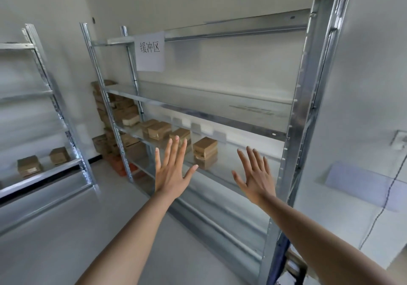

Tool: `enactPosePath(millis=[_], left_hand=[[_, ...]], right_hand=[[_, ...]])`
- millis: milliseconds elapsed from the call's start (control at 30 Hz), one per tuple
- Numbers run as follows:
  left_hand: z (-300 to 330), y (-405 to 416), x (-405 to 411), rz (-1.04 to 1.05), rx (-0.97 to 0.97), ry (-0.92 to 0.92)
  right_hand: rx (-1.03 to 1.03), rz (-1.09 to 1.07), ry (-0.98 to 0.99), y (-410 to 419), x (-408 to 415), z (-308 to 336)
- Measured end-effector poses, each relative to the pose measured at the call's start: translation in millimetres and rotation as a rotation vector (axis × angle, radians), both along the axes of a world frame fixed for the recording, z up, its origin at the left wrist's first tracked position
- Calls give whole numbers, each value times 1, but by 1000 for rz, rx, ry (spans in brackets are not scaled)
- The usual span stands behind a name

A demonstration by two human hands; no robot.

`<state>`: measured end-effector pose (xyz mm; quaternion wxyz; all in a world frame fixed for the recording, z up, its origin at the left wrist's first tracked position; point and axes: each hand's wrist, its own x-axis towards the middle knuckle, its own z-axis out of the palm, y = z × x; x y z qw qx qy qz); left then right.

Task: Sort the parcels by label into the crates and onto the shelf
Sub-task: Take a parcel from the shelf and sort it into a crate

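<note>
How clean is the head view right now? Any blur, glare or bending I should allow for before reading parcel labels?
Head view: wide-angle bending curves the shelf uprights near the frame edges; the middle shelf board is smeared and washed out; glare streaks the metal; the parcels are soft, labels unreadable; the paper sign is legible; the left hand and right hand, both spread open, are fairly sharp.

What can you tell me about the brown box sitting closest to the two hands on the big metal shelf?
The brown box looks like plain cardboard, small and blocky, with a pale label or tape band on its front side. It sits upright and closed on a shiny metal shelf, at the right end of a row of similar boxes. Nothing rests on top of it. It shows between the left hand and the right hand, which are both open with fingers spread and not touching it.
</note>
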<state>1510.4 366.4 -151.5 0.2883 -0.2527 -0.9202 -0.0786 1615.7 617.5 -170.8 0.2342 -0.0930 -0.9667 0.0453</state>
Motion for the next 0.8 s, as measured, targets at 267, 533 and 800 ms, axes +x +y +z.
enactPosePath(millis=[267,533,800], left_hand=[[-19,-17,-91,38,-54,-28],[-28,6,-213,45,-104,-80],[-51,17,-311,26,-111,-180]], right_hand=[[15,45,-52,-9,-103,-23],[6,42,-117,13,-239,-39],[-27,11,-179,23,-332,-57]])
